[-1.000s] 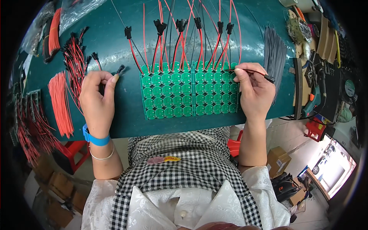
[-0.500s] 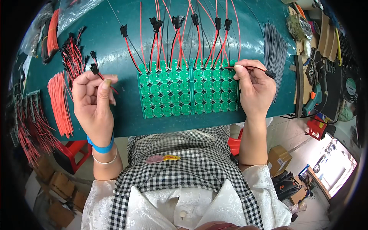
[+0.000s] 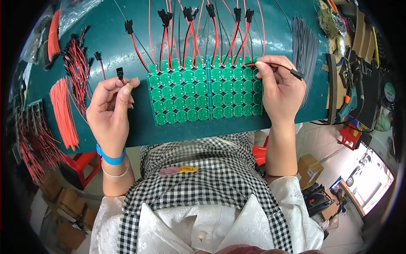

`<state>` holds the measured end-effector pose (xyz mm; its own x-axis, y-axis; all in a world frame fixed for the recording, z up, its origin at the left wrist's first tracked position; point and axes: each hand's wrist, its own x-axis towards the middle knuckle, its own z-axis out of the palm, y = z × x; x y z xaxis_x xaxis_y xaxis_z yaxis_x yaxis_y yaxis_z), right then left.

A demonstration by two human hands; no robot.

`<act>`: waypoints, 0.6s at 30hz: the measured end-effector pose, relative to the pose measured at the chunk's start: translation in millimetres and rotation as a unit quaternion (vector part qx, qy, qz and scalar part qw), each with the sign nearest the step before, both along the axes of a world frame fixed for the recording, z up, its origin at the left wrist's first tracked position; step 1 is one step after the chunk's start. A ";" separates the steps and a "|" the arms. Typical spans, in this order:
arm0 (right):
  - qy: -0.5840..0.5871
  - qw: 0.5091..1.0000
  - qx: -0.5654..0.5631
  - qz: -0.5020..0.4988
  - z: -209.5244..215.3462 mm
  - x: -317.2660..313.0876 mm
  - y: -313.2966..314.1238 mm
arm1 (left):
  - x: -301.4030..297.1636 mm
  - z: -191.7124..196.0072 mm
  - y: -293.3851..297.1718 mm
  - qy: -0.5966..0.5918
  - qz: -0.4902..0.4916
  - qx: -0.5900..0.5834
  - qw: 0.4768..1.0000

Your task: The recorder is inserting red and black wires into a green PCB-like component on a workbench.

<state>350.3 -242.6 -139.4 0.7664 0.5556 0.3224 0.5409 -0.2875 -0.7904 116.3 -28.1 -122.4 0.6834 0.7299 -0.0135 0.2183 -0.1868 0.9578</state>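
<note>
A: What is the left hand (image 3: pixel 111 113) doing?

B: Its thumb and forefinger are pinched together on a short red-and-black lead with a small black connector (image 3: pixel 120 73) at its far end. The connector stands just above the fingertips, a little left of the green circuit board panel (image 3: pixel 205 91).

A: And the right hand (image 3: pixel 279 91)?

B: It rests at the panel's upper right corner, fingers closed around a thin dark soldering tool (image 3: pixel 279 67). The tool lies nearly level, its tip toward the top row of round boards, its black end sticking out to the right past the knuckles.

A: Where does the panel lie?

B: Flat on the dark green table mat (image 3: pixel 237 122), between the two hands, close to the near edge. Red and black wires with black plugs (image 3: pixel 188 13) run up from its top row, fanned across the mat.

A: Anything else about?

B: A bundle of cut orange-red wires (image 3: pixel 63 112) lies left of the left hand, more connector leads (image 3: pixel 78 63) above it. A sheaf of thin grey wires (image 3: pixel 306 48) lies right of the right hand. The left wrist wears a blue band (image 3: pixel 111 157).
</note>
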 end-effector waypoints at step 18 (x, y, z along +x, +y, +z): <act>-0.052 0.995 -0.081 0.025 15.7 -3.3 5.4 | 0.2 5.9 -9.4 -0.046 0.026 -0.007 0.999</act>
